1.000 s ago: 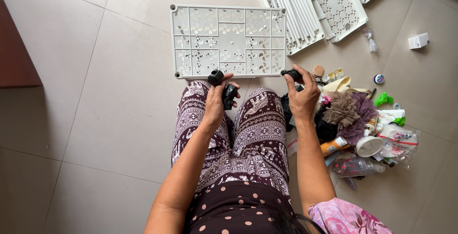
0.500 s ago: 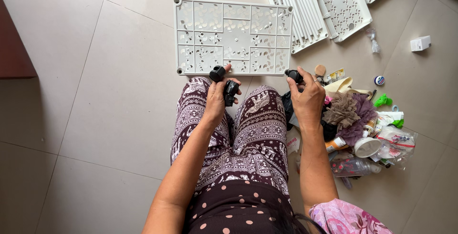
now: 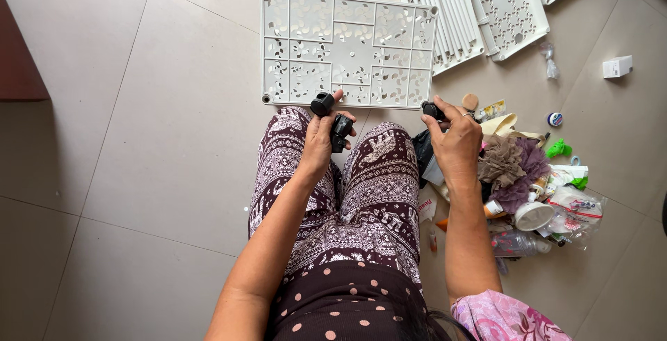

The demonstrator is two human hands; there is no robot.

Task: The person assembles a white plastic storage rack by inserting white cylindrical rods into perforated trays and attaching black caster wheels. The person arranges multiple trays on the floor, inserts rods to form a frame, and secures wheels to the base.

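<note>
While a pale grey perforated rectangular plastic panel [image 3: 347, 48] lies flat on the tiled floor [image 3: 167, 139] just beyond the knees, two small black plastic caster wheels [image 3: 331, 119] are gripped in the closed left hand [image 3: 320, 139]. A third black caster wheel [image 3: 432, 110] is pinched in the fingers of the right hand [image 3: 455, 143], at the panel's near right corner. A heap of mixed toiletries and bags [image 3: 535, 181] is seen right of the right hand.

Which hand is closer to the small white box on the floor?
The right hand. It is nearer the white box, which lies apart on the floor at the far right. The left hand is further, on the other side of the lap.
</note>
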